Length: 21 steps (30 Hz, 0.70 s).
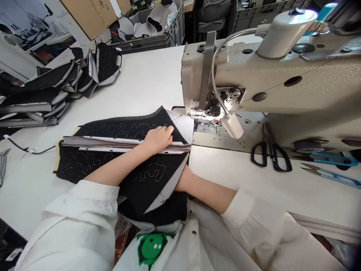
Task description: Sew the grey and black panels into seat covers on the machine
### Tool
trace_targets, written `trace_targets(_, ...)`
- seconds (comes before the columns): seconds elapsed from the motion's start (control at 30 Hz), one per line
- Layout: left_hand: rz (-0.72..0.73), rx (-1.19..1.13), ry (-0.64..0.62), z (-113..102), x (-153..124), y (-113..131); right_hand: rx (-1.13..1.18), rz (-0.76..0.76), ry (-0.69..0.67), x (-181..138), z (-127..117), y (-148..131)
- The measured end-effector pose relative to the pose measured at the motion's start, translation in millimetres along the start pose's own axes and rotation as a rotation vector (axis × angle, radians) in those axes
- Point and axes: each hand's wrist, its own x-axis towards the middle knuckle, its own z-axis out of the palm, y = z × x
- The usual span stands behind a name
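Note:
A black fabric panel with a grey backing and wavy stitched lines lies on the table left of the sewing machine. Two white strips and a raised grey seam run along its middle. My left hand is curled over the panel near its right end, thumb and fingers closed on the seam area. My right hand reaches under the panel's near right edge; its fingers are hidden beneath the fabric. The panel's right corner sits beside the metal needle plate. Part of the fabric hangs over the table's front edge.
Black-handled scissors and blue thread snips lie right of the needle plate. Stacked black and grey panels are at the left. Grey crates with fabric pieces stand behind the table. A lamp on a flexible neck hangs near the needle.

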Motion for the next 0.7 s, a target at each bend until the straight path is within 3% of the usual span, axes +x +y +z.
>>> trace_targets(0.07,0.132,0.044,0.072,-4,-1,4,-0.257,-0.128,-0.057,-26,-16,-6)
trace_targets(0.13,0.265,0.014,0.076,-5,1,7,-0.677,-0.262,-0.152,-53,-37,-14)
trace_targets(0.23,0.263,-0.118,0.05,-3,11,16,-1.15,-0.312,-0.252,-76,-58,-19)
trace_targets(0.3,0.15,-0.205,0.103,1,20,25,-1.255,-0.305,-0.207,-76,-55,-15)
trace_targets(0.37,0.062,-0.257,0.166,7,25,32,-1.318,-0.335,-0.058,-71,-41,-6)
trace_targets(0.47,0.126,-0.25,0.151,15,22,35,-1.376,-0.441,0.119,-67,-20,6)
trace_targets(0.57,0.223,-0.224,0.082,18,12,32,-1.376,-0.504,0.106,-76,-15,8)
trace_targets(0.7,0.196,-0.203,0.087,14,9,34,-1.378,-0.472,0.109,-92,-21,3)
